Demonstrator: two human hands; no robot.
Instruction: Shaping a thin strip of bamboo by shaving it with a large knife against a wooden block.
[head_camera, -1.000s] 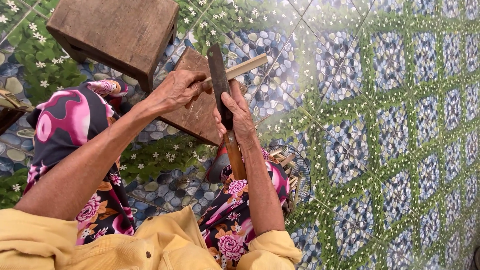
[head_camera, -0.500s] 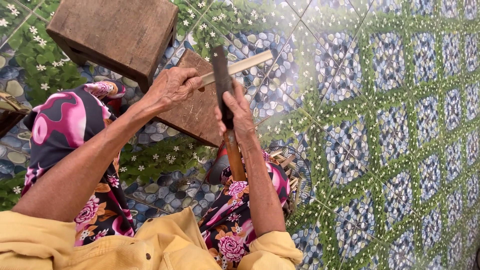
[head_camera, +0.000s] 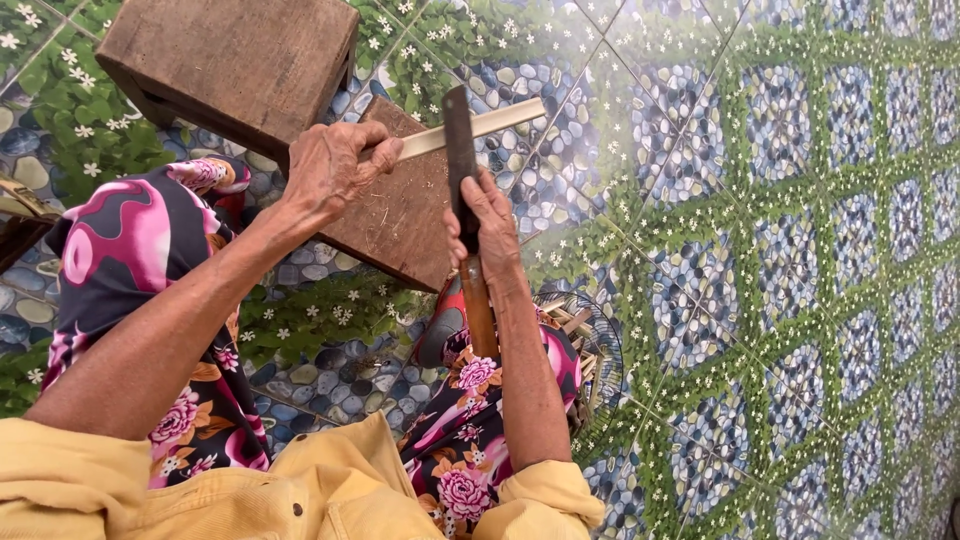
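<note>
A pale bamboo strip lies slantwise above a wooden chopping block. The left hand has its fingers closed around one end of the strip. The right hand grips a cleaver-like knife, its blade upright across the strip. A wooden stool stands just beside the block on the patterned tile floor.

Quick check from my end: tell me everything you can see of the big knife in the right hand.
The knife has a long, dark, flat blade with a squared tip and a brown handle that looks wooden. The right hand grips it where blade meets handle; the handle runs back along the forearm. The blade points away from the person and crosses the pale bamboo strip that the left hand holds, above a worn wooden block.
</note>
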